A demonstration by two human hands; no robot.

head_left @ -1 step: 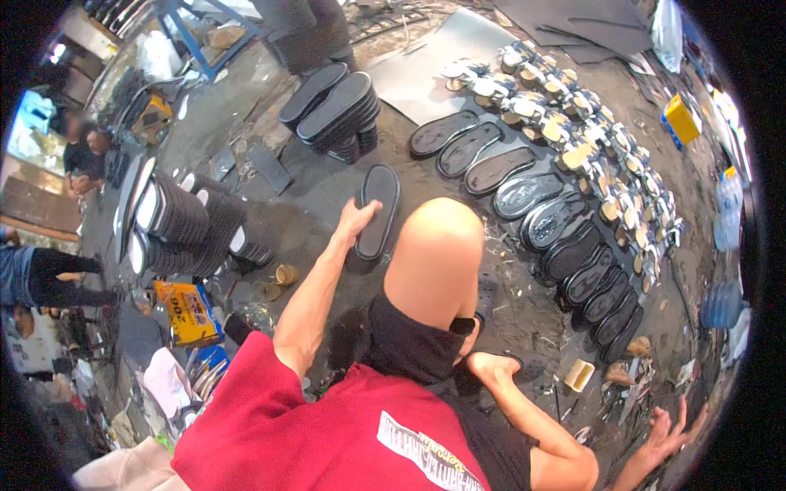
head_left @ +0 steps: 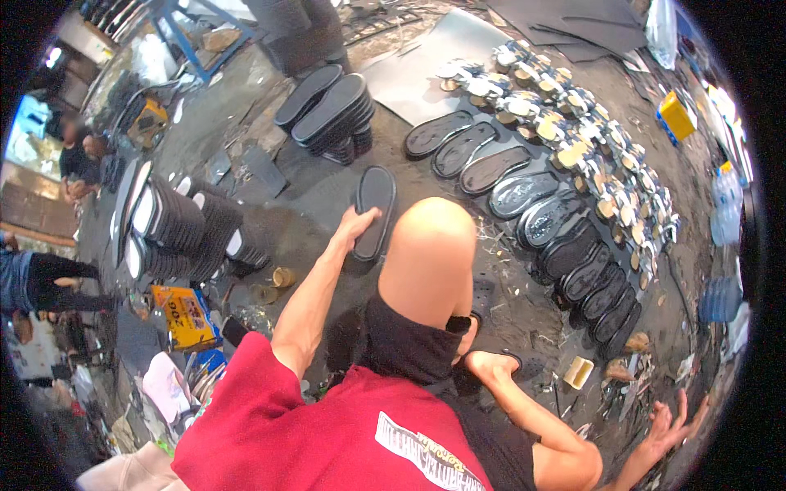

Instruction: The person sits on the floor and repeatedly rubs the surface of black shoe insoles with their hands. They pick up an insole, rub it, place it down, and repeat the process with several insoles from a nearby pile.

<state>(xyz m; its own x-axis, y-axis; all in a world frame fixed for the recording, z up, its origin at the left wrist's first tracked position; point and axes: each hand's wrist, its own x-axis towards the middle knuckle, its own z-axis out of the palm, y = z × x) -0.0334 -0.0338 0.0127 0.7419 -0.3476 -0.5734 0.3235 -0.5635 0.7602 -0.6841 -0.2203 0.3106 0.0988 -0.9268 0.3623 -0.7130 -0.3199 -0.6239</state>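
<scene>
Beside the knee [head_left: 432, 245], left grip [head_left: 356, 225] clasps a sole [head_left: 377, 196], long axis fore-and-aft; right grip [head_left: 660, 435] spread.

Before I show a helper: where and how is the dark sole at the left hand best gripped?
Probably grip the dark sole midway along its left edge, coming from the left. It is long and flat, so a pinch with the thumb on top should suit. The left hand holds it there, thumb over the top face; its other fingers are mostly hidden.
</scene>
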